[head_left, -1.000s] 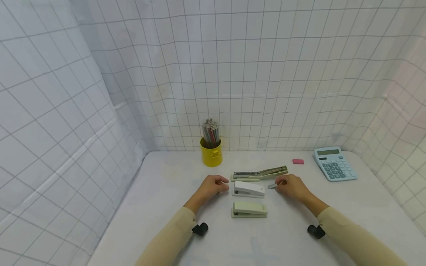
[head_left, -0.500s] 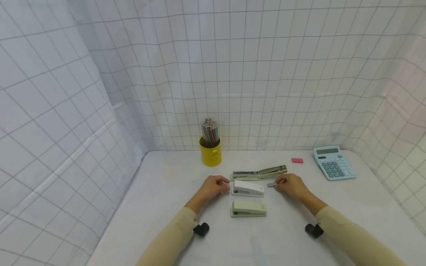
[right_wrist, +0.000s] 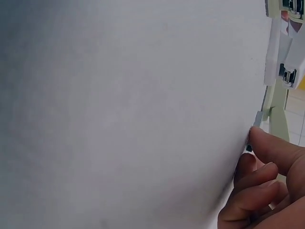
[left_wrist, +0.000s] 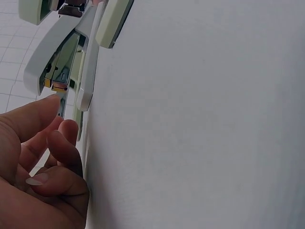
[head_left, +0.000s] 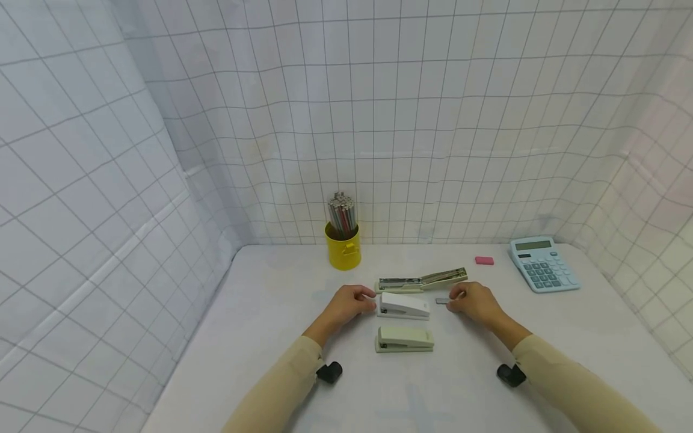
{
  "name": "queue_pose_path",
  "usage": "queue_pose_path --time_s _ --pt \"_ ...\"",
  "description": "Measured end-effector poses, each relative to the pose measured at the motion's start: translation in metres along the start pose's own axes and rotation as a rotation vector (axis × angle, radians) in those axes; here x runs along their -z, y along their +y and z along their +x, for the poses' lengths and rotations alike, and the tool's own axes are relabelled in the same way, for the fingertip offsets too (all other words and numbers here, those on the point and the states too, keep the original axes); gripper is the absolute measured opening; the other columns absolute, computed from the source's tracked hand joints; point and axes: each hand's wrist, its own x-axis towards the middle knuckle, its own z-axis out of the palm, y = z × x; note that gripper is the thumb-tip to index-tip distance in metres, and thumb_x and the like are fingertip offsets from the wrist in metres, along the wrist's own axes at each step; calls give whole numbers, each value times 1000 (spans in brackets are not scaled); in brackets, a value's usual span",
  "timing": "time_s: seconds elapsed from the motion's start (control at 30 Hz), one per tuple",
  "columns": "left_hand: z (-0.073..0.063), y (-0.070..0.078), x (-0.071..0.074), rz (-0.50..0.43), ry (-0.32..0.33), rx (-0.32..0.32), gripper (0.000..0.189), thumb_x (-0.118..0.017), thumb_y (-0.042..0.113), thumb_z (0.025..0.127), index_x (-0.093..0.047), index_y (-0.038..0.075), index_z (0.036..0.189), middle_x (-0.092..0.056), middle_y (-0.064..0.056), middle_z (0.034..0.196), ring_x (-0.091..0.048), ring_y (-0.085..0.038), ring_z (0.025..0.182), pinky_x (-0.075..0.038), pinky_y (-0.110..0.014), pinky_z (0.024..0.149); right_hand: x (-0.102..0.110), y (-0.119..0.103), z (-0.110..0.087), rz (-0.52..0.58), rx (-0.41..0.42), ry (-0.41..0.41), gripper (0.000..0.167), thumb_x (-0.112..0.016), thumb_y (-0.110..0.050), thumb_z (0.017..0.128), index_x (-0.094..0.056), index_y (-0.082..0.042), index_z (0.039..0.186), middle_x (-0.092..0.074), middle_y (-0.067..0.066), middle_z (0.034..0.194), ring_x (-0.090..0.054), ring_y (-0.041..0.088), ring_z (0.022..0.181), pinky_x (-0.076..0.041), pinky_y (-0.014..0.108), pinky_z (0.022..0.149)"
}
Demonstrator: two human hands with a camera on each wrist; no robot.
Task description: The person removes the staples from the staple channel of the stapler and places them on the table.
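My right hand [head_left: 474, 302] pinches one end of a small grey strip of staples [head_left: 441, 300], low at the table, right of the white stapler. The right wrist view shows the thumb and a fingertip at this strip [right_wrist: 258, 118]. My left hand [head_left: 348, 305] holds nothing; its fingers are loosely bent, fingertips close to the left end of the white stapler [head_left: 403, 306]. Behind that lies a pale green stapler [head_left: 399, 285], swung wide open with its top arm laid back to the right. In front is a second pale green stapler [head_left: 404, 340], closed.
A yellow cup [head_left: 344, 254] full of grey pencils [head_left: 342, 215] stands at the back left. A pink eraser [head_left: 484, 260] and a light blue calculator [head_left: 544, 264] lie at the back right. Gridded white cloth [head_left: 400, 150] hangs behind and beside the white table [head_left: 260, 337].
In my right hand the strip of staples has turned from a slight tilt to level. My left hand has edged slightly right, toward the white stapler. The staplers have stayed put.
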Motion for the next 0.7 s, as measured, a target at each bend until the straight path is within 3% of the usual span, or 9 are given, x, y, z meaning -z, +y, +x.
queue_pose_path --time_s 0.2,0.43,0.57,0.7 --pt "1 1 -2 29 -4 -8 27 -79 14 86 -75 9 113 -67 -1 85 -56 -14 73 -48 -26 67 9 -6 -5 -15 -2 -7 21 -79 -17 84 -71 -4 99 -67 7 88 -58 21 79 -46 34 67" --pt "2 1 -3 102 -14 -23 31 -82 14 84 -75 10 114 -66 0 86 -56 -14 75 -47 -26 68 20 -37 -2 134 70 -26 25 -73 -15 91 -70 0 111 -68 8 90 -59 24 78 -50 33 63" --pt "4 3 -7 138 -30 -41 34 -84 13 82 -74 8 114 -66 1 86 -56 -14 76 -46 -27 69 12 -61 3 205 151 -90 32 -72 -16 93 -69 1 119 -65 8 93 -57 23 81 -49 34 66" --pt "6 5 -11 165 -44 -56 35 -84 11 80 -74 6 113 -65 1 84 -56 -13 77 -46 -27 70 -5 -85 5 196 192 -154 37 -74 -20 92 -68 0 123 -66 11 105 -58 22 93 -51 36 75"
